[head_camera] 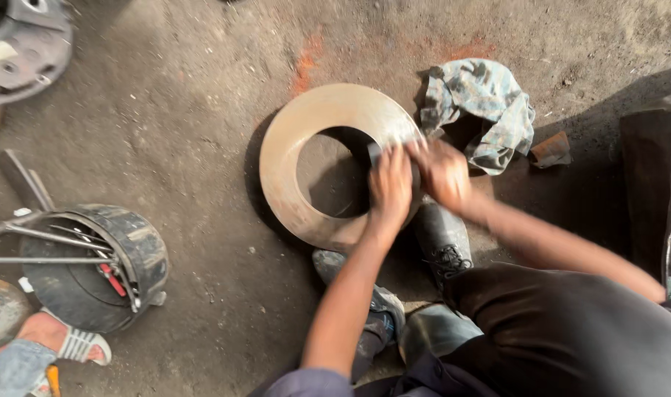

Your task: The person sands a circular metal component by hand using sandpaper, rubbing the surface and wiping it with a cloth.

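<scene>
A large flat metal ring [291, 140] with a wide round hole stands tilted on the dirt floor, leaning toward me. My left hand [390, 187] and my right hand [442, 173] press side by side on its right inner rim. A small dark piece [374, 152] shows under my fingers; I cannot tell what it is. Both hands are blurred with motion. My two dark shoes [444, 239] sit at the ring's lower edge.
A crumpled checked cloth [482, 103] lies just right of the ring, with a small rusty scrap [550, 149] beside it. A black drum with metal rods [93, 265] stands at left, another person's sandalled foot [63, 342] below it. A dark block [651, 191] is at right.
</scene>
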